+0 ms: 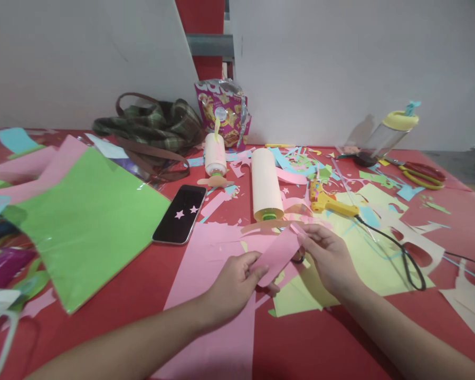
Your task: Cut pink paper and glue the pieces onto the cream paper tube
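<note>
littered red table (121,302), pale panels (332,68) behind

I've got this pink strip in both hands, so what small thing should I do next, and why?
I'd probably pinch the fold flat with your right hand. The strip looks turned over at that end, right by your right hand, while your left hand grips the other end, so it should be steady enough to crease.

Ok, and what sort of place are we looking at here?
Probably a craft workspace: a yellow glue gun and cut paper scraps lie on a red table, and the left hand and right hand hold a pink paper strip.
</note>
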Motion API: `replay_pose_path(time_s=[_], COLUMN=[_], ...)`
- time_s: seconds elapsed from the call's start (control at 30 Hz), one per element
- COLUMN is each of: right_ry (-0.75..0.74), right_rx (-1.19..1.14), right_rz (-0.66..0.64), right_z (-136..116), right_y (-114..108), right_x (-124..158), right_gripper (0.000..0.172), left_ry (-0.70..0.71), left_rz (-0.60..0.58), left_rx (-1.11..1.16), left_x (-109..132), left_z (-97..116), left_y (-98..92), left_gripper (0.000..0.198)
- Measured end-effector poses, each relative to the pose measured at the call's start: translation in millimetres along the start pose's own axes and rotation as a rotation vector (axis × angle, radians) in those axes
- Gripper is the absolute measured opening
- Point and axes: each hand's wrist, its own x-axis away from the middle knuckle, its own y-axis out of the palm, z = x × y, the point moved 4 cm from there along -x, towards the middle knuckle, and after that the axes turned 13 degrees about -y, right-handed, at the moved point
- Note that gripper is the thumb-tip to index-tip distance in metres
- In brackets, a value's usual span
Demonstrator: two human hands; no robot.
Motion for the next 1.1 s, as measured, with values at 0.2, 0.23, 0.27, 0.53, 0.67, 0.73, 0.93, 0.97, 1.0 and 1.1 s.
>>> replay_pose_path(time_s=[0.2,0.23,0.27,0.53,0.67,0.73,0.93,0.97,1.0,1.1], right_ry=[0.018,0.017,0.015,-0.037,-0.060,-0.074,-0.085,-0.083,-0.079,-0.047], right_rx=[-0.008,-0.004,0.003,0.070,0.098,0.107,0.232,0.253,0.270,0.297], right_rz=[0.003,0.008,0.013,0.015,0.026,0.032,-0.006,-0.029,-0.058,-0.149], right_z=[-1,-1,-1,0,0,-3,-11,-12,-12,-9], right_y=[1,1,0,-4,-6,-6,-1,1,4,13], right_x=[0,0,0,-1,-1,-1,2,3,5,12], right_gripper=[0.014,0.014,0.013,0.016,0.017,0.015,0.009,0.009,0.009,0.009], left_ry=[0.003,0.005,0.014,0.057,0.053,0.069,0.085,0.094,0.099,0.071], left_rz=[0.010,0.011,0.013,0.009,-0.019,-0.038,-0.127,-0.115,-0.105,-0.104], left_rx=[-0.045,-0.060,-0.070,-0.130,-0.115,-0.105,-0.058,-0.070,-0.083,-0.118], left_x=[-1,-1,-1,1,0,0,1,1,1,0], left_z=[-1,-1,-1,4,3,2,0,0,0,0], left_y=[-0.7,-0.7,-0.7,0.5,1.4,1.5,1.2,0.6,0.1,0.3], left_gripper=[0.022,0.022,0.022,0.027,0.029,0.029,0.022,0.022,0.022,0.025])
